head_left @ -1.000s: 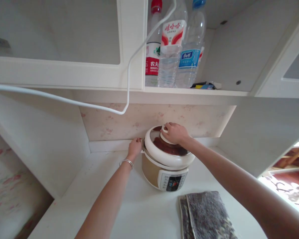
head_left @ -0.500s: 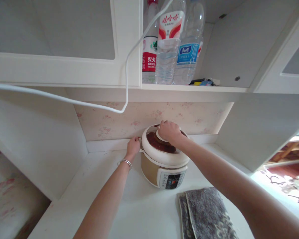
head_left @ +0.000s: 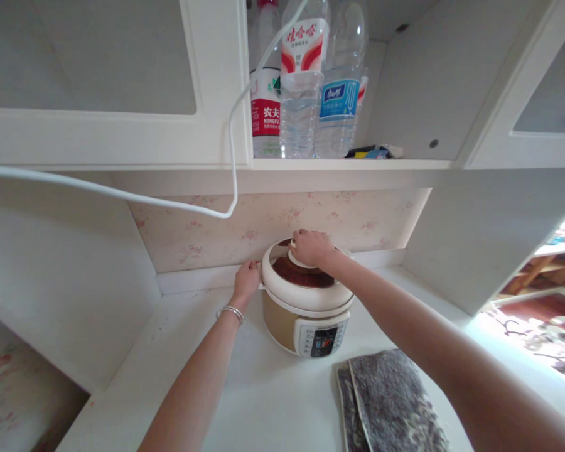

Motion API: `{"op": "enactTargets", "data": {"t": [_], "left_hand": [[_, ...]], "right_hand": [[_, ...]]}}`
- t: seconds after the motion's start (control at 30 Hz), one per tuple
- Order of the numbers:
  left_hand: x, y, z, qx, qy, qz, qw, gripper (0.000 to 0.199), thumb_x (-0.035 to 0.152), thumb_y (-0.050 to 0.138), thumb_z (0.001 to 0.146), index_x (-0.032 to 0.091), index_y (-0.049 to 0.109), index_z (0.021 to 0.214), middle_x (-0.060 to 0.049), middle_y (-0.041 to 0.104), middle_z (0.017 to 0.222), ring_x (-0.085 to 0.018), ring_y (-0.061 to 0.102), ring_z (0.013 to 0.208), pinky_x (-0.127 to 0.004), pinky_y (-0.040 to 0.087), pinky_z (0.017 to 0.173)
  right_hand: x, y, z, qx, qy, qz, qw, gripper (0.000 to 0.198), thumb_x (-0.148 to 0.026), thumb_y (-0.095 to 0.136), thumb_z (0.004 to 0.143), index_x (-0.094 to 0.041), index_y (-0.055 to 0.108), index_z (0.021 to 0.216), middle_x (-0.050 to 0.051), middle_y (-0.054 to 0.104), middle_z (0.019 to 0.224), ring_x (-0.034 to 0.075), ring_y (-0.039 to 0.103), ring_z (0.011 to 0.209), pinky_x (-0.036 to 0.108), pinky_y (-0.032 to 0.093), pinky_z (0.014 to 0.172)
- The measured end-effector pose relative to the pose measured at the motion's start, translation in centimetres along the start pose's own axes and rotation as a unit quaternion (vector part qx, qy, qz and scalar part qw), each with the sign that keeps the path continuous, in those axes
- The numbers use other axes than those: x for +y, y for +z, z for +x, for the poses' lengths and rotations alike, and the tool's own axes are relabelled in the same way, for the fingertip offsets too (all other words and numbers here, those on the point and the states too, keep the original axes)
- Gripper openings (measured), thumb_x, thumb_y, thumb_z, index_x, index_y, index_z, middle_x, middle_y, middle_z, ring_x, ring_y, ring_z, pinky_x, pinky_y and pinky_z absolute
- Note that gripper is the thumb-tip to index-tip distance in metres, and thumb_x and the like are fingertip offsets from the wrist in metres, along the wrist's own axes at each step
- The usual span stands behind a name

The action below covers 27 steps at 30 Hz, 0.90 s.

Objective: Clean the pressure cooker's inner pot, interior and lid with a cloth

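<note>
An electric pressure cooker (head_left: 280,320) with a gold body, cream rim and control panel stands upright on the white counter. My right hand (head_left: 312,247) is closed around the knob on top of its brown and cream lid (head_left: 301,274); the fingers hide most of the knob. At the cooker's left side, my left hand (head_left: 247,280) is closed on the small side handle (head_left: 260,276), which is mostly covered by the fingers. The lid sits on the cooker's body. A bangle circles my left wrist.
A folded grey patterned cloth (head_left: 395,395) lies on the counter (head_left: 263,402) in front of the cooker. Overhead, a cabinet shelf (head_left: 358,164) holds several plastic bottles (head_left: 301,94). A white cable (head_left: 169,204) hangs across the view at left. Side panels stand left and right.
The view has shifted slightly, so the cooker and shelf appear a little further left. Both hands keep their hold on the knob and side handle.
</note>
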<state>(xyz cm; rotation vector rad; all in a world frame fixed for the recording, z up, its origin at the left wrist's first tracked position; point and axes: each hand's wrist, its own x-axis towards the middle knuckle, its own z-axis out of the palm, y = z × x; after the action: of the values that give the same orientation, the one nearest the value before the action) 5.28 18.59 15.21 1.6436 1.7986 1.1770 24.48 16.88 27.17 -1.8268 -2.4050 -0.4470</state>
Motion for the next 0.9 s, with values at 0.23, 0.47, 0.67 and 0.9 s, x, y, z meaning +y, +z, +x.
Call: {"op": "enactTargets", "data": {"t": [0.23, 0.47, 0.67, 0.9], "left_hand": [[-0.1, 0.0, 0.1, 0.006, 0.007, 0.01, 1.0, 0.038, 0.028, 0.033, 0.09, 0.018, 0.069, 0.098, -0.012, 0.071, 0.106, -0.021, 0.064, 0.099, -0.029, 0.045, 0.084], [0.0, -0.3, -0.3, 0.001, 0.015, 0.033, 0.999, 0.036, 0.029, 0.035, 0.09, 0.018, 0.069, 0.097, -0.013, 0.071, 0.106, -0.023, 0.063, 0.1, -0.03, 0.044, 0.083], [0.3, -0.5, -0.7, 0.0, 0.01, 0.038, 0.999, 0.036, 0.029, 0.035, 0.089, 0.018, 0.069, 0.096, -0.013, 0.071, 0.106, -0.025, 0.063, 0.099, -0.032, 0.044, 0.082], [0.3, -0.5, -0.6, -0.001, 0.019, 0.039, 0.999, 0.035, 0.028, 0.036, 0.089, 0.019, 0.069, 0.098, -0.012, 0.071, 0.108, -0.023, 0.064, 0.1, -0.03, 0.044, 0.082]], "right_hand": [[1.0, -0.3, 0.3, -0.004, -0.055, -0.003, 0.998, 0.049, -0.046, 0.03, 0.096, -0.012, 0.059, 0.117, 0.021, 0.062, 0.117, 0.032, 0.062, 0.103, 0.041, 0.047, 0.084], [1.8, -0.8, 0.1, -0.02, -0.087, 0.004, 0.996, 0.056, -0.057, 0.034, 0.093, -0.013, 0.06, 0.117, 0.019, 0.063, 0.117, 0.032, 0.061, 0.107, 0.04, 0.045, 0.088], [0.7, -0.6, 0.3, -0.029, -0.044, 0.003, 0.999, 0.055, -0.05, 0.031, 0.096, -0.01, 0.056, 0.123, 0.023, 0.062, 0.118, 0.031, 0.062, 0.105, 0.04, 0.047, 0.086], [1.4, -0.3, 0.2, -0.025, -0.074, 0.0, 0.997, 0.053, -0.049, 0.032, 0.096, -0.01, 0.058, 0.121, 0.022, 0.062, 0.117, 0.031, 0.063, 0.104, 0.039, 0.047, 0.084]]}}
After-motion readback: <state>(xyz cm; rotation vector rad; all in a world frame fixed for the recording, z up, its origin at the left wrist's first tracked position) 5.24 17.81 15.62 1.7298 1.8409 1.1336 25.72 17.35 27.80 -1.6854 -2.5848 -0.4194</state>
